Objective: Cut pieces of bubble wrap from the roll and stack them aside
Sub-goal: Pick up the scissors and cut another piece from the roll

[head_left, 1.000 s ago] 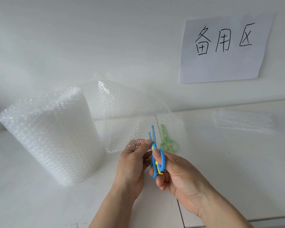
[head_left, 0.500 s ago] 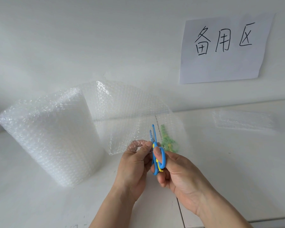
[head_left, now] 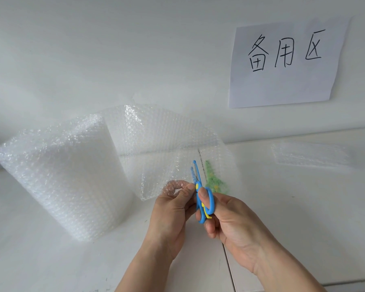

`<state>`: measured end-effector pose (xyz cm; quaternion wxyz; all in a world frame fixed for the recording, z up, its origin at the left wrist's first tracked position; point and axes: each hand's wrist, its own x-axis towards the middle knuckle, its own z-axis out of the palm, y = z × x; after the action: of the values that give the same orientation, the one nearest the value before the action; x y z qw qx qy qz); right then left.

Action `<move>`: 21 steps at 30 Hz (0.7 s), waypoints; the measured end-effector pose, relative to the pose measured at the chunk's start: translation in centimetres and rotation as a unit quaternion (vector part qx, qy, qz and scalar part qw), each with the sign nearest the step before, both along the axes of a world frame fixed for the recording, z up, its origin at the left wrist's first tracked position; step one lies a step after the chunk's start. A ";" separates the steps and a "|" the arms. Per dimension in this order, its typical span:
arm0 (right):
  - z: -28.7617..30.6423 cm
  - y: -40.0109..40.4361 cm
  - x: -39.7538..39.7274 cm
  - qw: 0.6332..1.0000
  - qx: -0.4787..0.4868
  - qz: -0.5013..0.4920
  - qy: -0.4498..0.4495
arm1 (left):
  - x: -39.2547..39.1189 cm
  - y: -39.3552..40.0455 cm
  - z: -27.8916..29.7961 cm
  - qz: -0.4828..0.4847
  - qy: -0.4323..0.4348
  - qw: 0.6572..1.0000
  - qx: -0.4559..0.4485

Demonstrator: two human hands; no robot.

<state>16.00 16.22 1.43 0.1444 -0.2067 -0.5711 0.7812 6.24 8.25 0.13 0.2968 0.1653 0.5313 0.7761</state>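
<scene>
A big roll of clear bubble wrap [head_left: 59, 182] stands on the white table at the left. Its loose sheet [head_left: 167, 148] runs right from the roll and down toward me. My left hand [head_left: 171, 209] pinches the sheet's near edge between thumb and fingers. My right hand [head_left: 234, 222] holds small blue scissors [head_left: 200, 194] with a yellow pivot, thumb through one loop. The blades point away from me, slightly apart, at the sheet's near edge. A flat stack of cut pieces [head_left: 310, 154] lies at the back right.
A green patterned object [head_left: 214, 180] lies under the sheet just right of the scissors. A paper sign [head_left: 287, 64] with handwritten characters hangs on the white wall. A seam in the table [head_left: 230, 270] runs toward me below my hands.
Both hands and the scissors have shifted slightly away from me toward the sheet. The roll and the cut stack stayed put.
</scene>
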 end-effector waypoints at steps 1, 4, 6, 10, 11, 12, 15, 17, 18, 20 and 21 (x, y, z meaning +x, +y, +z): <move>0.0 0.0 0.0 1.000 -0.001 0.000 0.002 | 0.0 0.0 0.0 0.001 0.000 1.000 0.001; 0.0 0.0 -0.1 1.000 -0.004 0.004 0.002 | 0.0 -0.1 0.0 -0.001 0.009 1.000 -0.006; 0.1 0.0 -0.2 1.000 -0.004 0.008 0.001 | -0.1 -0.1 -0.2 0.000 0.015 1.000 -0.015; 0.0 0.1 -0.2 1.000 0.008 0.004 0.003 | -0.1 0.0 -0.3 -0.005 0.018 1.000 -0.007; 0.0 0.1 -0.2 1.000 0.010 0.002 0.003 | -0.1 0.0 -0.3 -0.002 0.017 1.000 -0.005; 0.0 0.1 -0.1 1.000 0.012 0.002 0.003 | -0.1 0.0 -0.3 -0.002 0.016 1.000 -0.001; 0.2 0.1 -0.1 1.000 0.008 0.006 0.006 | 0.0 -0.1 -0.2 -0.002 0.021 1.000 0.012; 0.3 0.2 -0.1 1.000 0.004 0.014 0.011 | 0.0 -0.1 -0.1 0.000 0.021 1.000 0.015; 0.4 0.3 -0.1 1.000 0.004 0.016 0.010 | 0.1 -0.1 -0.1 -0.002 0.022 1.000 0.016; 0.5 0.4 -0.2 1.000 0.003 0.016 0.009 | 0.1 -0.1 -0.1 -0.005 0.026 0.999 0.018; 0.5 0.4 -0.2 1.000 0.004 0.014 0.010 | 0.0 -0.1 -0.1 -0.004 0.028 0.999 0.019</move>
<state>15.78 16.65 1.90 0.1396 -0.1901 -0.5759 0.7828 6.28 8.10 0.03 0.2819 0.1947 0.5242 0.7796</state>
